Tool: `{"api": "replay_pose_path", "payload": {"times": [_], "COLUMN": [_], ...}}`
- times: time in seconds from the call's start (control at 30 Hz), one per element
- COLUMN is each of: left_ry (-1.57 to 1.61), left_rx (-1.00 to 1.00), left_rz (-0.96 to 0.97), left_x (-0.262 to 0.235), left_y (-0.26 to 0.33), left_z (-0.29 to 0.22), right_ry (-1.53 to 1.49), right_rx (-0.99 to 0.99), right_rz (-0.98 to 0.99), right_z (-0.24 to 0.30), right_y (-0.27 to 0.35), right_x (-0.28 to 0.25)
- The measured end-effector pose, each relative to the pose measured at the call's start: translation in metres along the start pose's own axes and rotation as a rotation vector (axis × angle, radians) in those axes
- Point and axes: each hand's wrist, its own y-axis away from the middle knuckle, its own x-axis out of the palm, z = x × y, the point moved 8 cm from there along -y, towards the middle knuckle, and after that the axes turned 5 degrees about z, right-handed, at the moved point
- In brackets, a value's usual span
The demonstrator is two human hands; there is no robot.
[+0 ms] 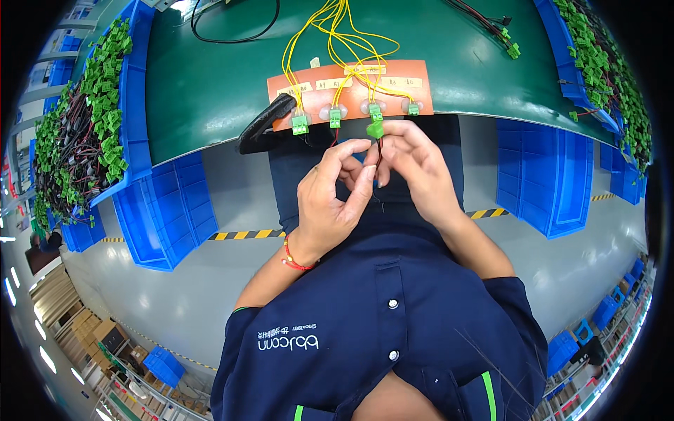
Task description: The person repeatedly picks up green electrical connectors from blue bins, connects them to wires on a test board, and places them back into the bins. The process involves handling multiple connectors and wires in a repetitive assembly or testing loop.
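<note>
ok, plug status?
Right hand on green plug, left hand at its wires. Plug at orange board's third connector from left; seating unclear. Black object overlaps board's left end.

Navy shirt (pixel 351 309), red beaded bracelet (pixel 289 262)

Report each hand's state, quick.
Left hand: fingers curled beside the dark wires; whether it grips them cannot be told.
Right hand: closed, fingertips holding the green connector.

Beyond the left hand (pixel 335 188) and right hand (pixel 421 172), tape strips (pixel 333 84) on an orange board (pixel 354 102) bear handwritten characters. Nearer the body than the left hand, white lettering (pixel 288 342) marks the navy shirt (pixel 351 309).
</note>
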Motion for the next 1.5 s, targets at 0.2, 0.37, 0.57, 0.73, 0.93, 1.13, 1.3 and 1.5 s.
{"api": "replay_pose_path", "payload": {"times": [0.2,0.37,0.57,0.73,0.93,1.13,1.3,1.5], "left_ry": [0.116,0.083,0.105,0.048,-0.135,-0.143,-0.024,0.270], "left_rx": [-0.028,-0.020,-0.097,-0.230,-0.196,-0.103,-0.167,-0.213], "left_rz": [0.108,0.038,0.014,0.148,0.331,0.298,0.122,-0.321], "left_x": [0.017,0.008,0.008,0.021,0.043,0.039,0.014,-0.026], "left_y": [-0.002,0.003,0.008,0.009,0.007,0.012,0.024,0.034], "left_z": [0.000,0.008,0.021,0.027,0.029,0.023,0.029,0.062], "right_ry": [0.601,1.081,0.660,0.801,0.821,0.067,-0.277,-0.287], "right_rx": [-0.192,-0.524,-0.154,-0.118,-0.262,0.031,0.056,0.114], "right_rz": [-0.093,-0.151,-0.002,-0.081,-0.192,-0.028,-0.029,0.059], "right_z": [0.013,0.036,0.013,0.004,0.026,0.001,-0.006,-0.010], "right_y": [0.012,0.011,0.002,0.020,0.026,0.007,0.006,-0.001], "right_x": [-0.004,0.002,-0.013,-0.043,-0.044,-0.042,-0.035,-0.039]}}
